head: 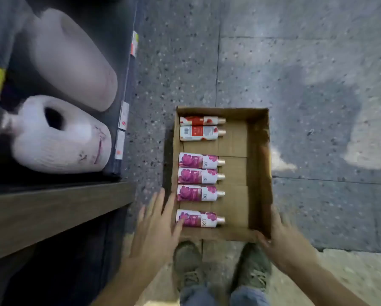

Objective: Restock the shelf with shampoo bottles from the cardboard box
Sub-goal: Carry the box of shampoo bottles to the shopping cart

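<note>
An open cardboard box (259, 173) lies on the floor in front of my feet. Several shampoo bottles lie in a row along its left side, caps pointing right: two white-and-red ones (199, 129) at the far end and several white-and-pink ones (198, 176) nearer me. My left hand (156, 228) is spread flat by the box's near left wall, its fingertips beside the nearest pink bottle (199, 218). My right hand (282, 237) touches the box's near right corner with fingers stretched along the outer wall; it is blurred. Neither hand holds a bottle.
The shelf (123, 120) stands to the left, with price labels on its edge and two large white jugs (59, 133) on it. A dark wooden board (52, 213) juts out below. My shoes (251, 268) stand on speckled grey floor (317, 85) just behind the box.
</note>
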